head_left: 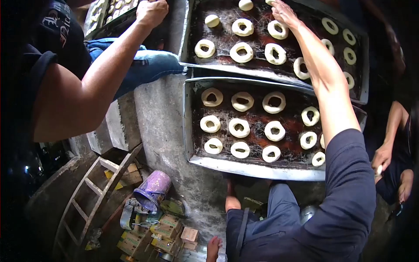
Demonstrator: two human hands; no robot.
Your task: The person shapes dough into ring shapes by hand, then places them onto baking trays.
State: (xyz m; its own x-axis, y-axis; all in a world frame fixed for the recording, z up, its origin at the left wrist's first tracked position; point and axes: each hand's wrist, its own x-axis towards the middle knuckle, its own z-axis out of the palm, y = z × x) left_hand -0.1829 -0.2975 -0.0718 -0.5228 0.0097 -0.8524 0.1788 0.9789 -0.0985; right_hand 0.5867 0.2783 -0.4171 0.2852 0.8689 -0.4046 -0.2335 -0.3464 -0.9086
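Observation:
My right arm stretches over the two trays. At the far edge of the upper metal tray [255, 65], my right hand [286, 14] has its fingers bent and pressed on a pale piece of dough [269, 1], partly cut off by the frame. Just below that hand lies a dough ring [278, 31]. The upper tray also bears several other rings and two dough balls, one a round dough ball [212, 21]. Nearer me, the lower metal tray [257, 169] carries several rows of dough rings. My left forearm runs up under its near edge, and that hand is hidden.
At left, a person's closed hand [152, 12] is beside another tray [126, 16] of dough. A co-worker's hand [382, 156] at right holds a small pale piece. Below are a wooden ladder [94, 187], purple bucket [156, 185] and cardboard boxes [168, 229].

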